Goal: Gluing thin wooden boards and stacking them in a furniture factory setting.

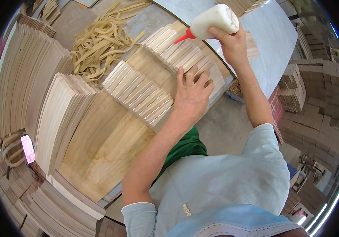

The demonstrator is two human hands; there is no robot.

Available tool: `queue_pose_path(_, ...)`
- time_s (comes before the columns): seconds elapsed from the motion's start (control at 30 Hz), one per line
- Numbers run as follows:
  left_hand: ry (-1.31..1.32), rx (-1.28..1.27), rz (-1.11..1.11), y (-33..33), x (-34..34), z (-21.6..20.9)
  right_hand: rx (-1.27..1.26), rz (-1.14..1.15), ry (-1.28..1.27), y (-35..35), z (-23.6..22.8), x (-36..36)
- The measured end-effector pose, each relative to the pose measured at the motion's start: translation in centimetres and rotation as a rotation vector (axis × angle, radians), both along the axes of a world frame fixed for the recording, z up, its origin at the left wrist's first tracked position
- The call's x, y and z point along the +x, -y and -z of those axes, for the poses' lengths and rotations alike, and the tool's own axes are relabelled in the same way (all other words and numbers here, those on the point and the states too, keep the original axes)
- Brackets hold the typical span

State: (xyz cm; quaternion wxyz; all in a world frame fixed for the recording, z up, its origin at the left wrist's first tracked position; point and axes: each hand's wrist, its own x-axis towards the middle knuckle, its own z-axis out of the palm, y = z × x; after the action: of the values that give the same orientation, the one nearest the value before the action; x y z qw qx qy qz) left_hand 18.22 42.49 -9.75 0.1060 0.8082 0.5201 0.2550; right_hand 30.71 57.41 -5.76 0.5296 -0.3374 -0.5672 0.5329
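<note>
My right hand [232,43] is closed around a white squeeze bottle [213,21], tilted so its red nozzle [184,36] points down and left. The tip is at the upper row of pale wooden strips [173,45], which lie side by side on a wooden board. My left hand [193,93] has bent, spread fingers, with the fingertips resting on the near right part of that row. Closer to me and further left lies a second row of wooden strips [138,93], with shiny wet-looking white lines along them.
A tangled heap of tan flat bands [102,39] lies beyond the rows. Tall stacks of thin wooden boards [29,79] stand at the left. A bare wooden board [106,146] lies nearer me. A pale blue-grey tabletop [272,27] extends at the upper right; stacked wooden pieces [315,130] fill the far right.
</note>
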Motion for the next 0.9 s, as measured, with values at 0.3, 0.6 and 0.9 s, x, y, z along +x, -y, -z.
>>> queue_pose_path(0.3,-0.028,-0.002,0.010,0.1,0.0,-0.2,0.078,0.033,0.080,-0.9,-0.5,0.3)
queue_pose_path(0.6,-0.039,0.036,0.015,0.1,0.1,0.1,0.074,0.084,0.253,-0.9,-2.7,-0.1)
queue_pose_path(0.9,-0.035,-0.001,0.023,0.1,-0.1,-0.1,0.081,0.193,0.149,-0.8,-2.7,0.8)
